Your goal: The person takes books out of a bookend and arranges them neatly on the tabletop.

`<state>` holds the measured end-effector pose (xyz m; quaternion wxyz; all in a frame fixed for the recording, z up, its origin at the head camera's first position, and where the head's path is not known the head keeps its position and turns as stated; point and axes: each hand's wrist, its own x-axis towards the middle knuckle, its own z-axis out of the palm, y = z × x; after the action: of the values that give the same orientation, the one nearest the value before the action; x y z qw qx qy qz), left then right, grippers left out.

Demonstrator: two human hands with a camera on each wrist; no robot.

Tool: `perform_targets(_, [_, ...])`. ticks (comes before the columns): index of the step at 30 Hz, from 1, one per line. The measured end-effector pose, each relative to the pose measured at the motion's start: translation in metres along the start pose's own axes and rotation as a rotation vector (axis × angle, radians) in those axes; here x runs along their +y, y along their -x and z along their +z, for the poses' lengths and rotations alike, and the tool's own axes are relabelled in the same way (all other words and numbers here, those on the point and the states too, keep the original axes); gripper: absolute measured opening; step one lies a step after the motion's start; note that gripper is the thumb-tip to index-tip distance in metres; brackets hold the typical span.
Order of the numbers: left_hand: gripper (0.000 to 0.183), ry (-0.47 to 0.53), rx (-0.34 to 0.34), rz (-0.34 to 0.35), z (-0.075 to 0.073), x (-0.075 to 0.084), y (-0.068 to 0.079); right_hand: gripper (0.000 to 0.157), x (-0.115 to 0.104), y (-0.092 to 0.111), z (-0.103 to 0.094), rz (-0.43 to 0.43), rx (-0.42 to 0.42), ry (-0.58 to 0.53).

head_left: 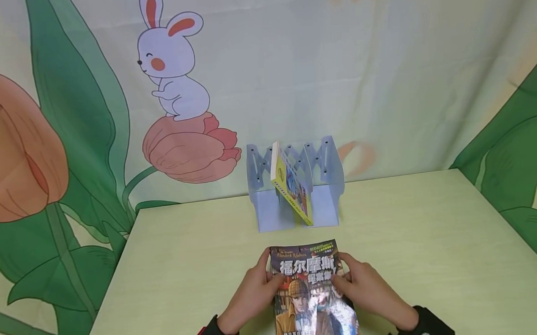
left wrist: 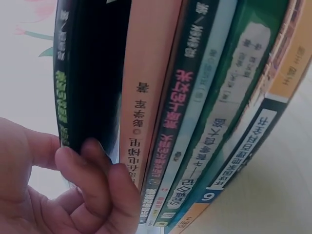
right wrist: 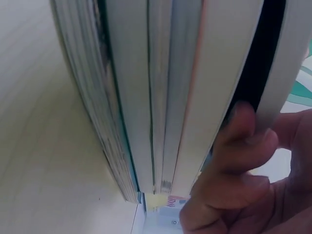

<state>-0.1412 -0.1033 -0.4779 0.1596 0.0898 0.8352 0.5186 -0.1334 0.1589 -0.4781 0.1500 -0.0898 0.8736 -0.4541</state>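
Note:
Both hands hold a dark-covered book [head_left: 307, 305] with white Chinese title characters and a figure in a cap, near the table's front. My left hand [head_left: 255, 294] pinches its left edge, thumb on the cover; my right hand [head_left: 371, 287] pinches the right edge likewise. In the left wrist view, the fingers of the left hand [left wrist: 92, 187] curl under the book's spine [left wrist: 63, 83]. A dark gap parts it from a stack of several books [left wrist: 195, 112] beneath. The right wrist view has the right hand [right wrist: 239, 180] gripping the page side of the book [right wrist: 287, 63] beside the stack's page edges [right wrist: 161, 97].
A pale blue book rack [head_left: 275, 214] stands at the back of the table [head_left: 200, 260], against a printed curtain [head_left: 291, 76]. One yellow-edged book [head_left: 292, 186] leans inside the rack, tilted across its slots.

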Motion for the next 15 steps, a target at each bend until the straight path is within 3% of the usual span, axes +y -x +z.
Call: perform_targets(15, [0.075, -0.074, -0.037, -0.027, 0.0014, -0.0013, -0.0006, 0.061, 0.0001, -0.0002, -0.003, 0.059, -0.013, 0.042])
